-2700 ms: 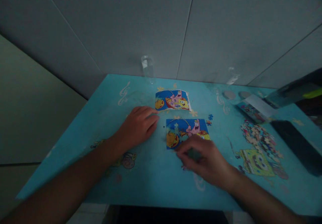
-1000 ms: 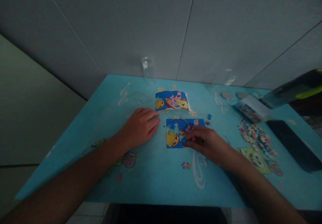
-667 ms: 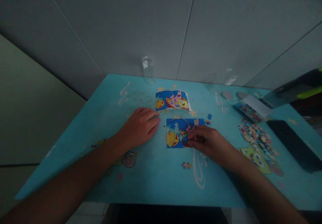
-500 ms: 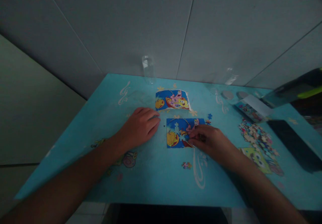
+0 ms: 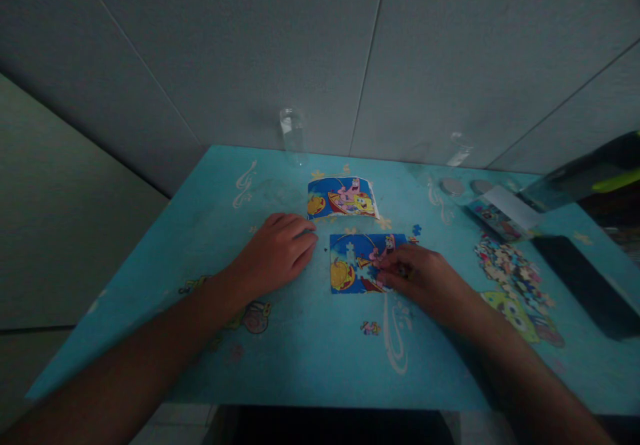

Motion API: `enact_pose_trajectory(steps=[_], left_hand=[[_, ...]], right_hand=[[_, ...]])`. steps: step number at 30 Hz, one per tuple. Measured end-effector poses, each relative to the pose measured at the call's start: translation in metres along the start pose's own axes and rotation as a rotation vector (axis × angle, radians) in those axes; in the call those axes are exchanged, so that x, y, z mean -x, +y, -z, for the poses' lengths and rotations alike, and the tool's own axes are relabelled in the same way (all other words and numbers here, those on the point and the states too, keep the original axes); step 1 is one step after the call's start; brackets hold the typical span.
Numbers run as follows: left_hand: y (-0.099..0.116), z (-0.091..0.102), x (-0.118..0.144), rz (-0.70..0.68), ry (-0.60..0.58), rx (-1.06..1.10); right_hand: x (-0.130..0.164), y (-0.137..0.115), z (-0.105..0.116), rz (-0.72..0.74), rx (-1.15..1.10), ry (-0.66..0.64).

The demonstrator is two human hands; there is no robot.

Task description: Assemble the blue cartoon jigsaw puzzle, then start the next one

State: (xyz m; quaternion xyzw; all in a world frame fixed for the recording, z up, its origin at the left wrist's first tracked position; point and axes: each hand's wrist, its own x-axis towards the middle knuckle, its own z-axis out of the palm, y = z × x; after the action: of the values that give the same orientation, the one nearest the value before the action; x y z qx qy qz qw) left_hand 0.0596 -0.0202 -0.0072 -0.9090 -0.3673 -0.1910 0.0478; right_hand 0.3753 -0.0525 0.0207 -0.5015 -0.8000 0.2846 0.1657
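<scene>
The right hand (image 5: 425,278) lies over the right half of the partly assembled jigsaw puzzle (image 5: 356,268), fingers curled and fingertips (image 5: 383,266) pressed together on the picture surface near its middle; whether a piece is pinched between them cannot be told in the dim light. The left hand (image 5: 277,255) rests flat and relaxed on the blue cartoon-printed table (image 5: 300,338), palm down, fingers loosely spread, just left of the puzzle and holding nothing. The reference picture (image 5: 343,199) lies just beyond the puzzle. A loose puzzle piece (image 5: 370,328) sits nearer the table's front edge, and a pile of loose pieces (image 5: 513,273) lies well to the right. A clear glass (image 5: 291,137) stands at the back edge.
</scene>
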Motion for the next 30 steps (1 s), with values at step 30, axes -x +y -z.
enact_pose_trajectory(steps=[30], left_hand=[[-0.001,-0.001,0.001,-0.013,-0.009,0.006]], right_hand=[[0.0,0.0,-0.011,0.091,0.068,0.046]])
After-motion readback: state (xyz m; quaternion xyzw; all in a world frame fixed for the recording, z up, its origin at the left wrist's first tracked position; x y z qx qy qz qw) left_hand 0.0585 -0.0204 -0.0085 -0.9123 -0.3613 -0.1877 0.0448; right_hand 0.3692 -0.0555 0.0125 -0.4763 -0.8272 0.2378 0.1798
